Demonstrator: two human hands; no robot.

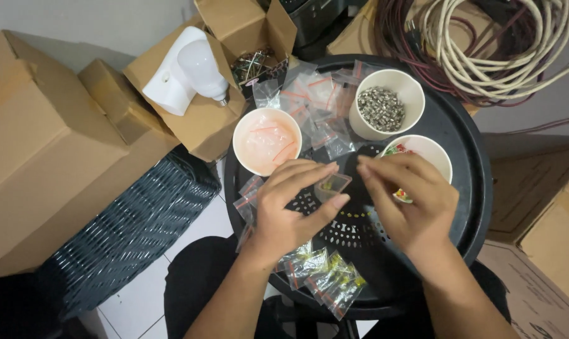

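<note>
- Small clear plastic zip bag [332,186] with yellowish bits inside was the thing in hand, pinched at its edge between the left hand [290,210] thumb and fingertips, held just above the round black perforated tray [466,188].
- Right hand [410,204] sat just right of that pinch, fingers curled narrow around some small coloured pieces; couldn't tell exactly how many it held.
- Just behind the grip: white paper cup of small metal parts [385,103], white paper cup with red-striped empty bags [267,141], and a third white paper cup [430,150] partly hidden by the right hand.
- Loose pile of empty clear bags [316,100] further back, filled yellow-tinted bags [325,276] on the near side, toward the wrists.
- My take: to do this well, I'd say keep the bag mouth open and level, fingers clear of the opening, and feed pieces right at the lip so nothing drops through the tray holes.
</note>
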